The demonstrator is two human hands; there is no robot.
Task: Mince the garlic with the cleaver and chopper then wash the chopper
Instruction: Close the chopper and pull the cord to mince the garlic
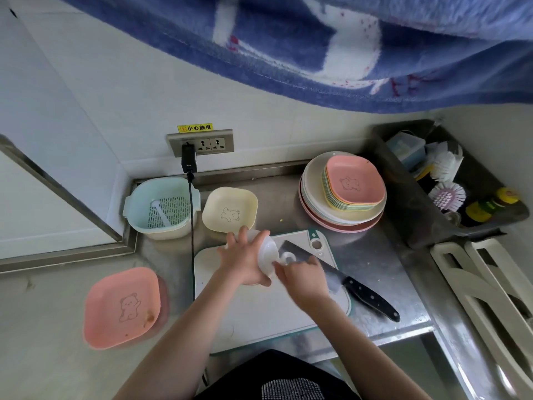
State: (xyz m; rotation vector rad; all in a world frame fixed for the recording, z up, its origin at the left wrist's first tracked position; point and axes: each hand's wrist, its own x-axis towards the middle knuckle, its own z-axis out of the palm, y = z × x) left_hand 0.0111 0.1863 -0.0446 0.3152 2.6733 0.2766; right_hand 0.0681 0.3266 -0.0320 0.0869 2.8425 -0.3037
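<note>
Gripping the chopper [266, 256] over the board [253, 310], the left hand [243, 262] has its fingers curled round the white body, which is tipped on its side with the wide end facing right. The right hand [305, 280] meets it there, fingers bent and pinching a small white part at the chopper's open end; what that part is cannot be told through the blur. Just beyond the right fingertips lies the cleaver [340, 280], flat on the board, blade toward the far edge and black handle running off the board's right side onto the steel counter [383, 264]. Past the left fingers sits a cream dish [229, 209], and beside that a blue strainer basket [161, 207]. Well left of the left wrist is a pink dish [122, 307]. Beyond the right hand stands a stack of plates [343, 192]. No garlic can be made out.
</note>
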